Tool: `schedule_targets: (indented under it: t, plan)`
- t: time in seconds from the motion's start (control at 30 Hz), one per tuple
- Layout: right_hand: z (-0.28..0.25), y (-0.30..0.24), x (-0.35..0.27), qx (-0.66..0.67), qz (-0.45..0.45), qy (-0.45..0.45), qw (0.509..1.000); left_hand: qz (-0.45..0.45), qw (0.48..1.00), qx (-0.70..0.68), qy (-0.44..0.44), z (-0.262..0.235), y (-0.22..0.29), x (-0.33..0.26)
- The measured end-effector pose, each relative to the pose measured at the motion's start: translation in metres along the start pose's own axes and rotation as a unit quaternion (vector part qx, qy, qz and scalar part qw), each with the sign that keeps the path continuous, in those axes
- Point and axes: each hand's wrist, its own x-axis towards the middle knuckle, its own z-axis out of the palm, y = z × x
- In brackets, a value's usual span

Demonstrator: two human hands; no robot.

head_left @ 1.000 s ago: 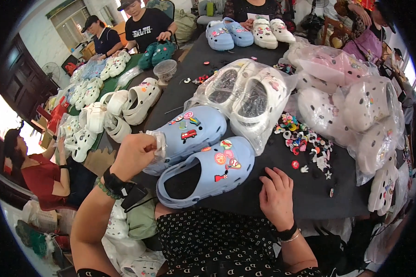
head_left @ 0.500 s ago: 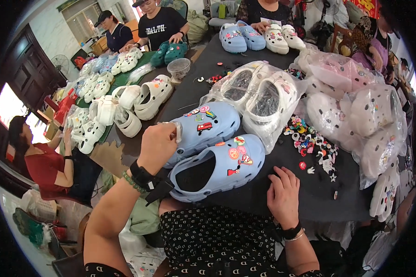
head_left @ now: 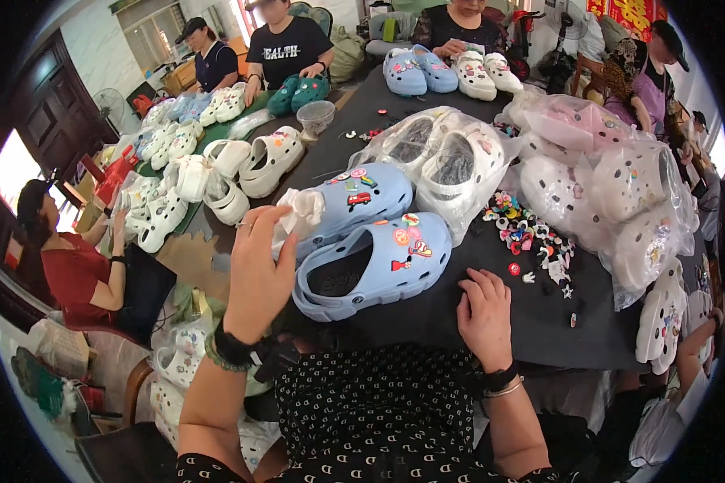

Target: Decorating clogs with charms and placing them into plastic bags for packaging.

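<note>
Two light blue clogs lie side by side on the black table (head_left: 427, 322), both dotted with small coloured charms. The near clog (head_left: 374, 266) has its opening toward me. The far clog (head_left: 354, 201) has white crumpled paper (head_left: 300, 211) sticking out of its opening. My left hand (head_left: 258, 270) is raised beside that clog, its fingertips pinching the paper. My right hand (head_left: 485, 315) rests flat on the table just right of the near clog, holding nothing.
A scatter of loose charms (head_left: 528, 229) lies right of the clogs. Bagged white clogs (head_left: 447, 161) and more bags (head_left: 620, 193) fill the right side. Several white clogs (head_left: 217, 173) line the left. Other people sit around the table.
My left hand has lifted and drawn back from the far clog, pulling white paper out of its opening. My right hand has stayed on the table.
</note>
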Motion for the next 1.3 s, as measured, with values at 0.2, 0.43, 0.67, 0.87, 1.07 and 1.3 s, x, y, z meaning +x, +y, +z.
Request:
schedule_targets:
  t: [0.2, 0.43, 0.67, 0.87, 1.07, 1.3]
  plan:
    - [0.0, -0.002, -0.005, -0.013, -0.006, 0.003, 1.0, -0.269, 0.869, -0.361, -0.203, 0.013, 0.057, -0.031]
    - [0.008, 0.004, -0.007, -0.011, -0.013, -0.001, 1.0, -0.384, 0.69, -0.477, -0.385, 0.05, 0.056, 0.011]
    - [0.023, -0.003, 0.004, -0.012, -0.033, 0.011, 0.999, -0.321, 0.72, -0.513, -0.34, 0.148, -0.021, 0.009]
    - [0.012, -0.001, 0.001, -0.033, -0.037, 0.021, 0.999, -0.301, 0.753, -0.483, -0.331, 0.132, -0.004, 0.002]
    - [0.011, 0.007, -0.008, -0.028, -0.018, 0.017, 0.999, -0.459, 0.646, -0.556, -0.252, 0.111, 0.04, -0.002]
    - [0.006, 0.004, -0.005, -0.014, -0.02, 0.023, 0.999, -0.427, 0.59, -0.653, -0.207, 0.075, 0.064, -0.018]
